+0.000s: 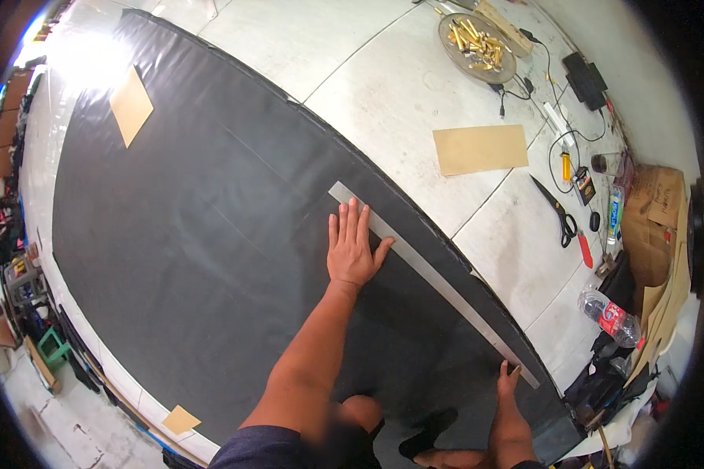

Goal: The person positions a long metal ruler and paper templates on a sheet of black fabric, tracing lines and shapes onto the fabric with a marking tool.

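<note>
A long steel ruler (454,297) lies slantwise on a large sheet of black material (211,203) with a smooth, slightly shiny face. My left hand (350,254) is spread flat across the ruler's upper part, its fingertips and thumb pressing on the metal. Close to the ruler's lower end, my right hand (508,379) touches its edge with fingers drawn together. Whatever those fingers pinch, if anything, is too small to make out. Faint straight lines run across the black sheet.
On the white tiled floor (375,86) are a tan card (481,150), scissors (557,213), a dish of brass-coloured pieces (477,47), cables and a plastic bottle (608,316). A cardboard box (653,211) stands at right. Another tan piece (131,108) rests on the black sheet.
</note>
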The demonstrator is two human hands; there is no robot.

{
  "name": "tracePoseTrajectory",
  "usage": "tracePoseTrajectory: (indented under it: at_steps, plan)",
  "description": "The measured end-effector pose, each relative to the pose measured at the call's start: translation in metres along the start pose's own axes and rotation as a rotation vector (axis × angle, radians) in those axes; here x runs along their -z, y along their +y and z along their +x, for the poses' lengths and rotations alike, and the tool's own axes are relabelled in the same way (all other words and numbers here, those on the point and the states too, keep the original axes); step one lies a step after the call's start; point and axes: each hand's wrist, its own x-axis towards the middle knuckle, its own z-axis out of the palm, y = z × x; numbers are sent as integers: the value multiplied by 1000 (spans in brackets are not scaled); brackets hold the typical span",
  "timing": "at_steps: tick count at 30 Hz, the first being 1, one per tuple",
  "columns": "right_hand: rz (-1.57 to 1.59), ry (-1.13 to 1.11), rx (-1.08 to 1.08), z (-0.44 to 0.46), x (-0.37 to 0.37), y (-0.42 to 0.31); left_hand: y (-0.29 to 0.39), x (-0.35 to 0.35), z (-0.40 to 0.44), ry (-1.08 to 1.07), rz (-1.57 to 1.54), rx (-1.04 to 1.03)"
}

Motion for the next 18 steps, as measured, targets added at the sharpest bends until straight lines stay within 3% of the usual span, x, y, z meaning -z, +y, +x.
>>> tracePoseTrajectory:
  at_steps: [18]
  plan:
    - [-27, 20, 12, -1, -3, 6, -1, -2, 0, -16, -9, -1]
